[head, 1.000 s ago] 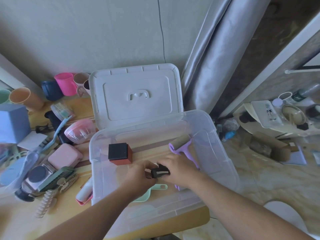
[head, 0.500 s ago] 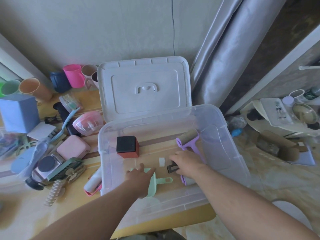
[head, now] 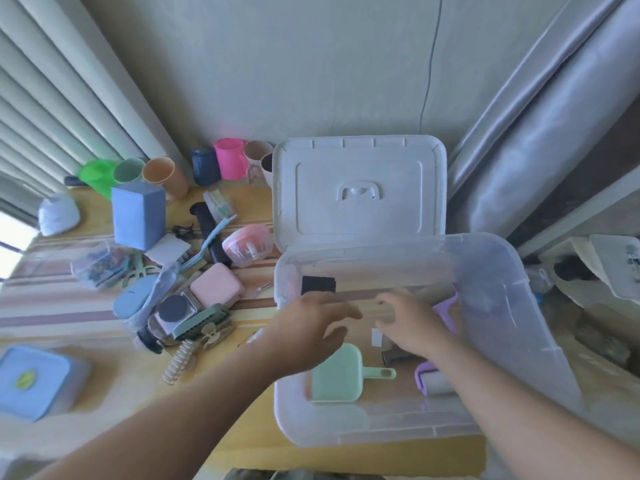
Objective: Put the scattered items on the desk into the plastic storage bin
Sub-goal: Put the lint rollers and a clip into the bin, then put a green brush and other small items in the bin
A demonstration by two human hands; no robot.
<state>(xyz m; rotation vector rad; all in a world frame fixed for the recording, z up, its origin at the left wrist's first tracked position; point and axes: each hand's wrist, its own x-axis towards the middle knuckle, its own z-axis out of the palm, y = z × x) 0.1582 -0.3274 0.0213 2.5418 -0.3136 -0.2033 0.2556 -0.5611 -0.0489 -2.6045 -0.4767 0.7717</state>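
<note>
Head view: bin point(head: 491, 271) on right of desk point(head: 86, 306), lid point(head: 360, 188) propped behind it. Both hands over bin, apart, fingers spread, holding nothing; motion blur. Left hand point(head: 311, 327) at bin's left wall, nearer clutter; right hand point(head: 408, 323) over bin floor. In bin: scoop point(head: 339, 375), roller point(head: 436, 379), black cube point(head: 318, 285). Remaining items lie left: pink case point(head: 214, 291), comb point(head: 178, 362) long axis near-far, blue box point(head: 138, 216). Bin's left wall stands between

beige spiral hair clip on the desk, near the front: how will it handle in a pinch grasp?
The spiral hair clip is probably light, being thin open coils. It may flex or spring under a pinch. Lying flat on the desk, it seems unlikely to roll, but its loops could snag the neighbouring comb-like clip.
</note>
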